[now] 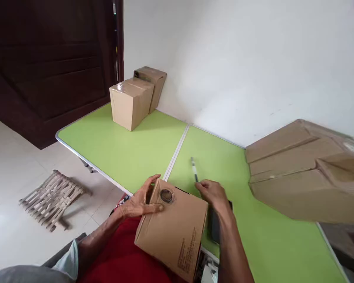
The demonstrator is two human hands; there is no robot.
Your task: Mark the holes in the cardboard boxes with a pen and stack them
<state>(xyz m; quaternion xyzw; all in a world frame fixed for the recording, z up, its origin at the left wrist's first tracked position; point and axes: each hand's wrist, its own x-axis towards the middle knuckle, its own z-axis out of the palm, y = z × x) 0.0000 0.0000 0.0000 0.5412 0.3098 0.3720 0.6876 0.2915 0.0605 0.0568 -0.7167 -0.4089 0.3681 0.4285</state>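
A brown cardboard box (179,224) rests tilted at the table's near edge, partly over the lap. It bears a round dark patch (166,195) near one corner and printed dark text. My left hand (143,200) grips the box's left side, thumb on top and fingers over the far side. Beyond the box's right corner, my right hand (211,192) is closed around a slim pen-like stick (194,168), white and dark, which points away over the table. A dark flat object (215,226) lies partly hidden under my right forearm.
Two closed cardboard boxes (122,108) stand at the table's back left, against the wall. A larger cardboard carton (289,177) occupies the right side. The green folding table (141,147) has a central seam. A woven stool (54,200) stands on the floor at left.
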